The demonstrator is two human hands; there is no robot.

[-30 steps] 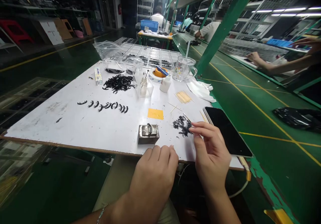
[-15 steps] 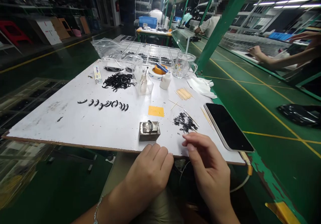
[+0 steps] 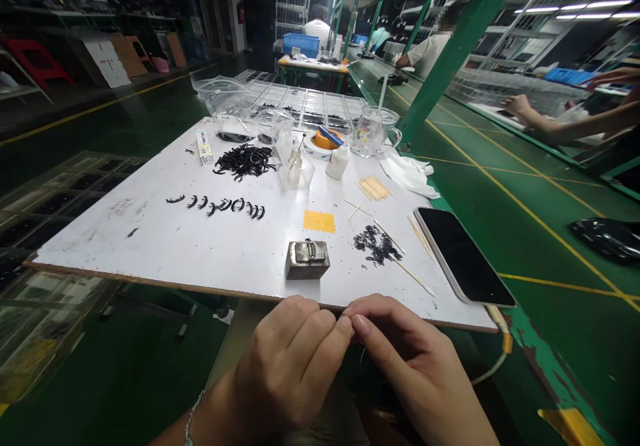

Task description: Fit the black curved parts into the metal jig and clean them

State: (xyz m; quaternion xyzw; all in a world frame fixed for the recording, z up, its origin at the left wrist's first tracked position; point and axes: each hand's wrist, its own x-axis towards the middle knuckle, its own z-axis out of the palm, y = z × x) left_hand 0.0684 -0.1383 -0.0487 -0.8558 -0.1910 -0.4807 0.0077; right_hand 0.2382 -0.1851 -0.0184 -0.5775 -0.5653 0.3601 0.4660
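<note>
At the table's front edge my left hand (image 3: pixel 295 359) is closed, its fingers curled in. Its fingertips meet those of my right hand (image 3: pixel 415 359), whose thumb and forefinger are pinched together. Whatever lies between them is too small or hidden to make out. Just beyond stands a metal block (image 3: pixel 308 259) with a curved black piece (image 3: pixel 312 250) on top. To the right is a pile of tiny black parts (image 3: pixel 375 245), with a cotton swab (image 3: pixel 414 277) beside it. Behind the block lies a yellow paper rectangle (image 3: pixel 319 221).
Curved black pieces lie in a row (image 3: pixel 220 206) and a heap (image 3: pixel 245 161) at left. Further back are a small white bottle (image 3: pixel 337 165), a clear holder (image 3: pixel 296 174), tape rolls (image 3: pixel 325 141), a glass mug (image 3: pixel 374 133) and toothpicks (image 3: pixel 373 188). A phone (image 3: pixel 463 256) lies at right.
My right hand has moved left from beside the tiny black parts and now touches my left fingertips. The cotton swab it covered shows more fully. The view has shifted slightly.
</note>
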